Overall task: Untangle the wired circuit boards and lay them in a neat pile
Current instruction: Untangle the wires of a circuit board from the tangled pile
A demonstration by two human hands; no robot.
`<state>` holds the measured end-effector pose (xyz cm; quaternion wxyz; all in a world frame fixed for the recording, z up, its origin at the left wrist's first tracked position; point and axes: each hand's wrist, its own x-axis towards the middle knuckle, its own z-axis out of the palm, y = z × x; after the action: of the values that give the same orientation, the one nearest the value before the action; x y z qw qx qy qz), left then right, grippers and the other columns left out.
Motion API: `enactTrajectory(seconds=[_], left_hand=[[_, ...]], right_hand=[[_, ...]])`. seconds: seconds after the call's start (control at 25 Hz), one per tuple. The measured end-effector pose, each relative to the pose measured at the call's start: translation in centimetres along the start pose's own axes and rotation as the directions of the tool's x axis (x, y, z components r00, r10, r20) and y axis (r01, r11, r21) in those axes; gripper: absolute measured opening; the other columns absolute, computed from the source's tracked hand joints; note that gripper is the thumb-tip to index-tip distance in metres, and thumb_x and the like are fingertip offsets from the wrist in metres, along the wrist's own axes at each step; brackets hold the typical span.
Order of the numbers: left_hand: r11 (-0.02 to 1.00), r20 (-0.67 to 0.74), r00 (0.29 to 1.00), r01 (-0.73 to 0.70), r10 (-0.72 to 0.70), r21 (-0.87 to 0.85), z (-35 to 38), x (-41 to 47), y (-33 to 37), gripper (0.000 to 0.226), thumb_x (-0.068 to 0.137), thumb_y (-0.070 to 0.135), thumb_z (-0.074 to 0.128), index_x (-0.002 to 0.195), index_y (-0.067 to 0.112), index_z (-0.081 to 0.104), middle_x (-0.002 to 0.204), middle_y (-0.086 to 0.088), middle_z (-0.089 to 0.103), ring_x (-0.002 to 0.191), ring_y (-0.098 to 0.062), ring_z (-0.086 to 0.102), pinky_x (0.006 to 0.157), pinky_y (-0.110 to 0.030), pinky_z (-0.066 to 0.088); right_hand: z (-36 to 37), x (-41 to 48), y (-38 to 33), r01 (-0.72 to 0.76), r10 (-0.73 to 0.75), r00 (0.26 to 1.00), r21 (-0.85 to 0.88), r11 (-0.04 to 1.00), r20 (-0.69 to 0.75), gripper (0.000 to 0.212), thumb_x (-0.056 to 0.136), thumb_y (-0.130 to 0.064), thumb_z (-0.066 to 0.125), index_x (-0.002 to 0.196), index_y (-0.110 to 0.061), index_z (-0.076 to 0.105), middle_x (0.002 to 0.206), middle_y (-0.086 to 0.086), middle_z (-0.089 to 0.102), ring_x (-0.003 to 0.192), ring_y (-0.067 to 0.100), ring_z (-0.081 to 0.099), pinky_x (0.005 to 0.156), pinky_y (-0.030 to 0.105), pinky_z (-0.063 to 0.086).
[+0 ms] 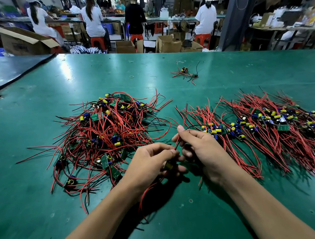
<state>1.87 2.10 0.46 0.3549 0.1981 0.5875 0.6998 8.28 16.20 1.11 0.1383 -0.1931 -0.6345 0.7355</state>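
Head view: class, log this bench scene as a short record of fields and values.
left hand: holds a board
right hand: pinches a red wire
tangle: left on the table
neat pile: right, wires roughly parallel
stray boards: far side, apart from both

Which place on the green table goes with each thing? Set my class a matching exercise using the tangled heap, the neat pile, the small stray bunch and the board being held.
Things
1. tangled heap
2. neat pile
3. small stray bunch
4. held board

Places
A. alone, far across the table
B. in the left hand, its wire pinched by the right hand
C. left of both hands
D. right of both hands

Pairs: 1-C, 2-D, 3-A, 4-B
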Motion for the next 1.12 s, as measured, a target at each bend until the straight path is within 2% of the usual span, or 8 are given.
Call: enactTrajectory(seconds=[0.16, 0.4, 0.48, 0.6, 0.72, 0.88, 0.96, 1.12], left_hand=[[0.999, -0.015, 0.999, -0.047, 0.047, 0.02, 0.5, -0.2, -0.4, 0.015, 0.094, 0.01, 0.06, 0.087, 0.004, 0.071, 0.077, -0.019, 0.073, 0.066, -0.032, 0.072, 0.06, -0.033, 0.059], [0.999, 0.077, 0.996, -0.039, 0.036, 0.031, -0.3, -0.1, 0.0, 0.017, 0.096, 0.001, 0.052, 0.09, -0.007, 0.066, 0.072, -0.018, 0.07, 0.057, -0.024, 0.07, 0.051, -0.027, 0.056], [0.999, 0.093, 0.995, -0.033, 0.032, 0.013, -0.3, -0.2, -0.1, 0.015, 0.094, 0.003, 0.057, 0.088, -0.007, 0.066, 0.072, -0.021, 0.069, 0.058, -0.027, 0.069, 0.053, -0.031, 0.058], [1.0, 0.123, 0.992, -0.025, 0.023, 0.01, -0.1, -0.3, -0.4, 0.012, 0.09, 0.005, 0.062, 0.086, -0.006, 0.066, 0.072, -0.023, 0.069, 0.059, -0.029, 0.07, 0.057, -0.033, 0.059], [0.999, 0.158, 0.987, -0.029, 0.025, 0.022, -0.1, -0.3, -0.4, 0.011, 0.089, 0.006, 0.062, 0.085, -0.004, 0.066, 0.074, -0.023, 0.07, 0.062, -0.029, 0.07, 0.059, -0.034, 0.059], [1.0, 0.167, 0.986, -0.018, 0.018, -0.003, -0.2, -0.2, -0.2, 0.013, 0.085, 0.011, 0.062, 0.083, -0.001, 0.067, 0.073, -0.021, 0.069, 0.062, -0.03, 0.069, 0.061, -0.035, 0.059], [1.0, 0.168, 0.986, -0.002, 0.004, -0.016, -0.3, -0.2, -0.3, 0.013, 0.089, 0.009, 0.059, 0.084, -0.001, 0.065, 0.074, -0.021, 0.069, 0.061, -0.03, 0.069, 0.059, -0.034, 0.059], [1.0, 0.128, 0.992, 0.0, 0.003, -0.023, -0.4, -0.1, -0.4, 0.014, 0.094, 0.005, 0.056, 0.092, -0.002, 0.067, 0.075, -0.02, 0.07, 0.057, -0.031, 0.069, 0.054, -0.031, 0.057]], right_hand=[[0.4, -0.4, 0.2, 0.044, -0.042, 0.999, -0.086, 0.995, 0.021, 0.032, 0.092, -0.041, 0.068, 0.075, -0.014, 0.073, 0.065, 0.005, 0.063, 0.05, 0.014, 0.052, 0.044, 0.021, 0.045], [0.6, -1.3, -0.1, -0.078, 0.071, 0.968, 0.019, 0.997, 0.241, 0.029, 0.091, -0.03, 0.072, 0.09, -0.001, 0.069, 0.063, 0.016, 0.047, 0.045, 0.02, 0.044, 0.042, 0.026, 0.047], [0.2, -0.9, -0.2, -0.02, 0.028, 0.994, -0.082, 0.996, 0.103, 0.033, 0.094, -0.031, 0.068, 0.083, 0.0, 0.071, 0.057, 0.012, 0.053, 0.041, 0.017, 0.047, 0.04, 0.02, 0.043], [-0.7, 0.4, -0.3, 0.033, -0.067, 0.983, -0.197, 0.98, -0.171, 0.038, 0.098, -0.039, 0.062, 0.076, -0.011, 0.076, 0.045, -0.002, 0.036, 0.035, 0.008, 0.028, 0.039, 0.021, 0.019], [-1.1, 0.7, -0.7, -0.053, 0.067, 0.981, 0.085, 0.995, -0.181, 0.054, 0.1, -0.045, 0.055, 0.057, -0.014, 0.069, 0.056, 0.0, 0.037, 0.037, 0.008, 0.024, 0.038, 0.019, 0.017], [-1.6, 0.7, -1.7, -0.338, 0.295, 0.941, 0.521, 0.784, 0.166, 0.042, 0.091, -0.037, 0.059, 0.057, -0.012, 0.061, 0.06, -0.002, 0.044, 0.033, 0.005, 0.027, 0.032, 0.016, 0.02], [-1.4, 0.5, -1.6, -0.355, 0.294, 0.935, 0.552, 0.755, 0.199, 0.038, 0.088, -0.035, 0.061, 0.059, -0.011, 0.061, 0.06, -0.002, 0.043, 0.034, 0.005, 0.028, 0.032, 0.015, 0.02], [-0.6, 0.6, -1.1, -0.25, 0.244, 0.967, 0.45, 0.857, 0.073, 0.048, 0.097, -0.04, 0.057, 0.061, -0.011, 0.068, 0.06, -0.003, 0.04, 0.036, 0.003, 0.028, 0.032, 0.015, 0.023]])
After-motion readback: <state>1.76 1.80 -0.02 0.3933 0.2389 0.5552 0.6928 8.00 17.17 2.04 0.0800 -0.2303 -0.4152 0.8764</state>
